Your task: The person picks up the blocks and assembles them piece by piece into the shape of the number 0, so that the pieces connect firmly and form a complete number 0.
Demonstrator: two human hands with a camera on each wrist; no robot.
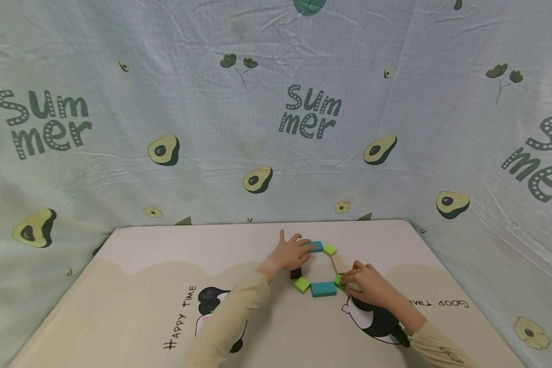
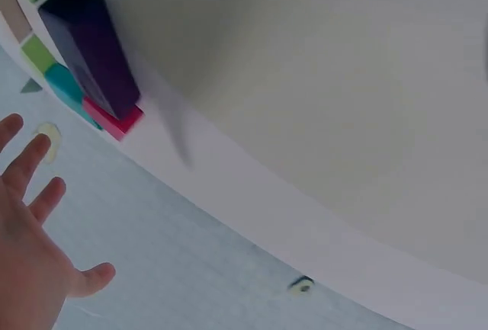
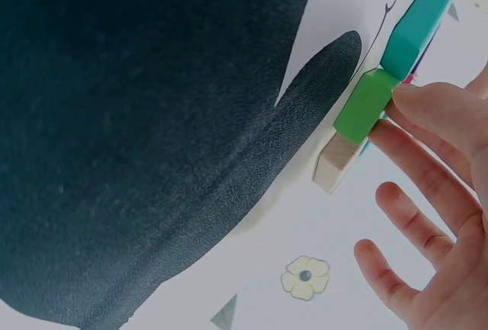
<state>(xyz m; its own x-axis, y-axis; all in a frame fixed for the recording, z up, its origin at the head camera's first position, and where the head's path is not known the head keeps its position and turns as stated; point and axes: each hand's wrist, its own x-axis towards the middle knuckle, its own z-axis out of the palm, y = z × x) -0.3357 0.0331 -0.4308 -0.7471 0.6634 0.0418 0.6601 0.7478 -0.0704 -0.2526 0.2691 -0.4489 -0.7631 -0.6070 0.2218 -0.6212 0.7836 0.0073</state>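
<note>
Several coloured blocks lie in a ring on the table. My left hand [image 1: 291, 254] reaches over the ring's back left with fingers spread, its fingertips by the back teal block [image 1: 316, 247]. Below its palm is the dark purple block [image 2: 90, 52], with a red block [image 2: 114, 119] at its end; in the head view the hand hides the red one. At the ring's right side, my right hand [image 1: 370, 285] pinches a green block [image 3: 366, 107] between thumb and index finger, the other fingers apart. That block sits between the front teal block [image 1: 323, 289] and a plain wooden block [image 1: 338, 263].
Lime green blocks stand at the ring's front left [image 1: 301, 284] and back right [image 1: 329, 250]. The table [image 1: 133, 306] bears printed cartoon figures and lettering. Behind it hangs a patterned cloth [image 1: 202, 153] with avocados.
</note>
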